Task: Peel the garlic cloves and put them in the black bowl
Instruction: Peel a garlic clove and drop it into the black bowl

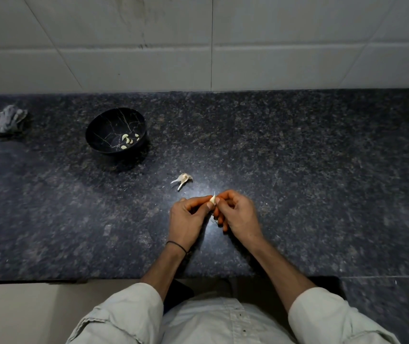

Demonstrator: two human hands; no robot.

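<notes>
Cloves of peeled pale garlic, a small handful, lie in the round black bowl with thin gold veining, gathered on its floor toward four o'clock. The bowl stands on the dark speckled granite counter at ten o'clock from the hands. The left hand and right hand meet over the counter's middle, thumbs and forefingers pinching a small whitish garlic clove between them, other fingers curled. A papery garlic stem remnant lies at eleven o'clock, near the hands. A crumpled grey cloth sits far off at nine o'clock from the bowl.
</notes>
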